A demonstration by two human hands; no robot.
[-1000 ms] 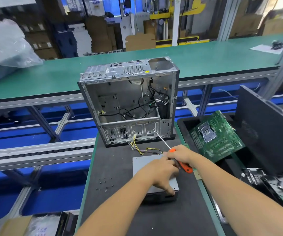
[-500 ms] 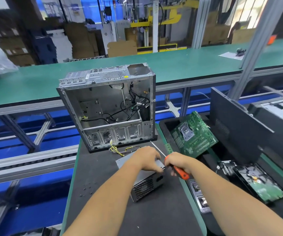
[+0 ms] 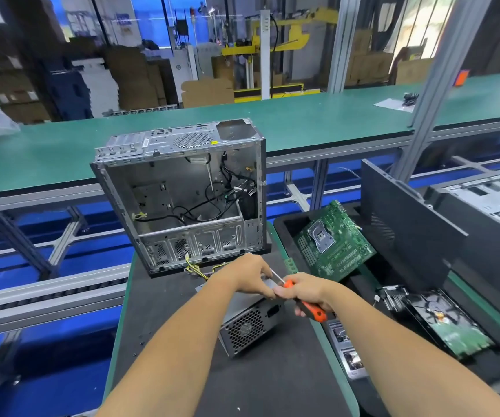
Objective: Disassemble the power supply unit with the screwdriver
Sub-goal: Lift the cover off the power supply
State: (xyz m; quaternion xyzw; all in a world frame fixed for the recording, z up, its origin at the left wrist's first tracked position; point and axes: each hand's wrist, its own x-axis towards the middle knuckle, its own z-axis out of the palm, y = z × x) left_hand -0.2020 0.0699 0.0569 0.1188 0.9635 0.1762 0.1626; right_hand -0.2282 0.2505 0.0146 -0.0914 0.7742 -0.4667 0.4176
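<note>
The grey metal power supply unit [image 3: 250, 328] lies on the black mat, its honeycomb fan grille and power socket turned toward me. Yellow and black wires [image 3: 196, 270] trail from its far end toward the case. My left hand [image 3: 247, 276] grips the unit's top far edge. My right hand [image 3: 306, 291] holds the screwdriver [image 3: 310, 310] by its orange and black handle. The metal shaft points up-left, with its tip hidden behind my left fingers at the unit's upper right corner.
An open empty computer case [image 3: 182, 194] stands just beyond the unit. Several loose screws [image 3: 140, 344] lie on the black mat [image 3: 167, 311] to the left. A black tray [image 3: 282, 224] on the right holds a green motherboard [image 3: 333, 242], a hard drive [image 3: 444, 323] and a dark side panel [image 3: 405, 224].
The unit has been turned so its grille end faces me and sits nearer the mat's right side. My left hand shifted to its far edge, and the screwdriver moved in against it.
</note>
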